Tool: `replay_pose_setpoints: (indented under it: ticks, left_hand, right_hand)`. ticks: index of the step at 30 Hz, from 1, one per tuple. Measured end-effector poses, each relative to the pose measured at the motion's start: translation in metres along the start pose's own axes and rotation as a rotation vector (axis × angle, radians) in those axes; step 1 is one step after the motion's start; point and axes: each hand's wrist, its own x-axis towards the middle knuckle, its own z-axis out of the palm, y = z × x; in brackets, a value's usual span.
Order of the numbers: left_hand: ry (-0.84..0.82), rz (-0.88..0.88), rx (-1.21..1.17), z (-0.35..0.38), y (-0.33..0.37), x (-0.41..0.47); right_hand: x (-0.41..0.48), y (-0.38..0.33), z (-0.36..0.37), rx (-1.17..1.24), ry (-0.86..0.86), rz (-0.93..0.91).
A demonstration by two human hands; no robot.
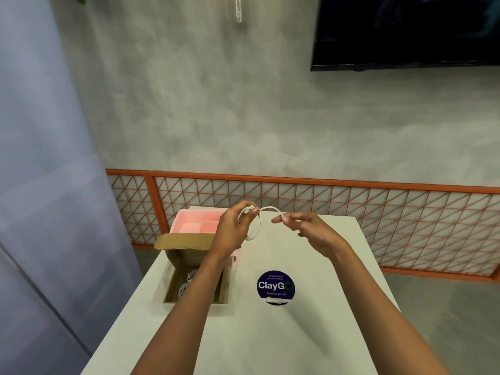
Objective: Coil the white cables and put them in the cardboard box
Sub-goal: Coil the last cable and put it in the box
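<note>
Head, left hand (233,228), right hand (311,229) grip white cable (267,208), forearm (193,293) over cardboard box (184,240)

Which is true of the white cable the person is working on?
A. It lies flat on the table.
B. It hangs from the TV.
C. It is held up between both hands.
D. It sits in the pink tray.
C: the left hand grips the loops of the cable and the right hand pinches its loose end, both above the table.
</note>
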Motion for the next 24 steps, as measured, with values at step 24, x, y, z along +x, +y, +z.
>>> replay_pose_setpoints:
  ticks: [24]
  left_hand:
    - [0.004,-0.017,0.074,0.011,-0.008,0.0]
  right_hand:
    - [0.016,-0.009,0.039,0.354,0.004,0.155]
